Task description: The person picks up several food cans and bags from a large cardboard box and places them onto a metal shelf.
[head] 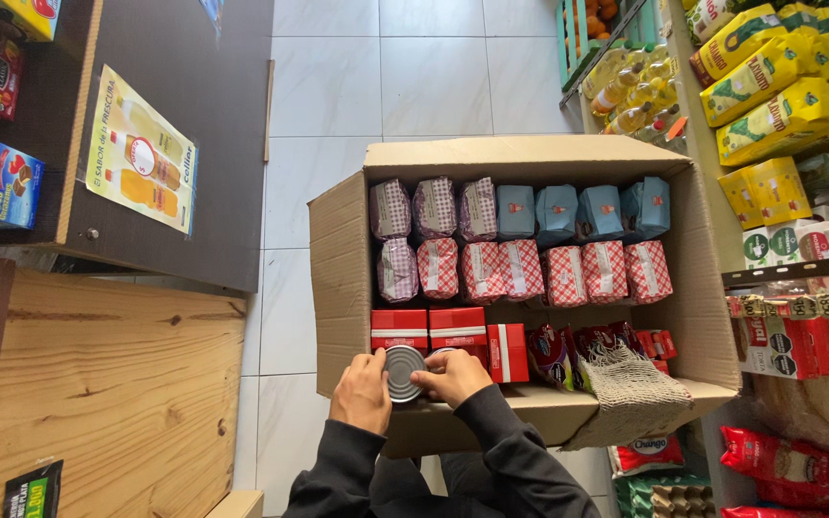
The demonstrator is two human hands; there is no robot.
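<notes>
Both hands clasp a silver tin can (403,372) at the near edge of an open cardboard box (338,259): left hand (364,391) curled around its left side, right hand (453,376) gripping its right. Just beyond lie red cartons (431,329), then checkered red packets (568,273), and farthest, blue packets (582,211).

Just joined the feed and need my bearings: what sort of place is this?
Most likely a small grocery shop. Shelves on the right carry yellow bags and oil bottles, and both hands hold a tin can over an open cardboard box of packaged goods.
</notes>
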